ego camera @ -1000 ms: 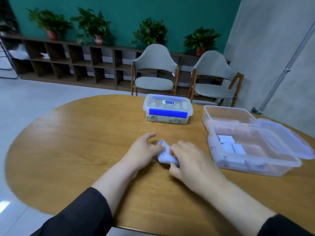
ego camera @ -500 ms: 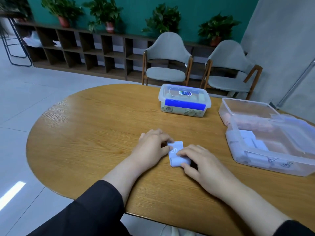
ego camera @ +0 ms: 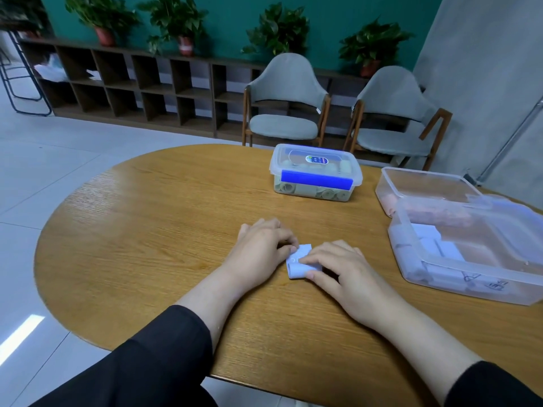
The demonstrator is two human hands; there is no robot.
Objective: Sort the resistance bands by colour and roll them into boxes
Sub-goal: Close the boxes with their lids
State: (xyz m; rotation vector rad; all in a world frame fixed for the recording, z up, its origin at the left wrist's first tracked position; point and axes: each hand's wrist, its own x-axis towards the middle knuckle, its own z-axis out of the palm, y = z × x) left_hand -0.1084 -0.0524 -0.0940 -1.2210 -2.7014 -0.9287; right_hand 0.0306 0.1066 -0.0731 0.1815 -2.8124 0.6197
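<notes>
Fingers [ego camera: 289, 248] of left hand [ego camera: 260, 248] and right hand [ego camera: 338, 270] pinch pale blue band [ego camera: 298, 267] from both sides, pinned on surface [ego camera: 164, 230] for tight rolling; open box [ego camera: 470, 277] right of fingers, same-colour rolls inside.

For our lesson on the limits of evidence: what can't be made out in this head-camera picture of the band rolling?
- Pale band: mostly covered by the left hand and right hand.
- Writing on the near open box: too small to read.
- Closed box: the lid and blue latch blur its rolls.
</notes>
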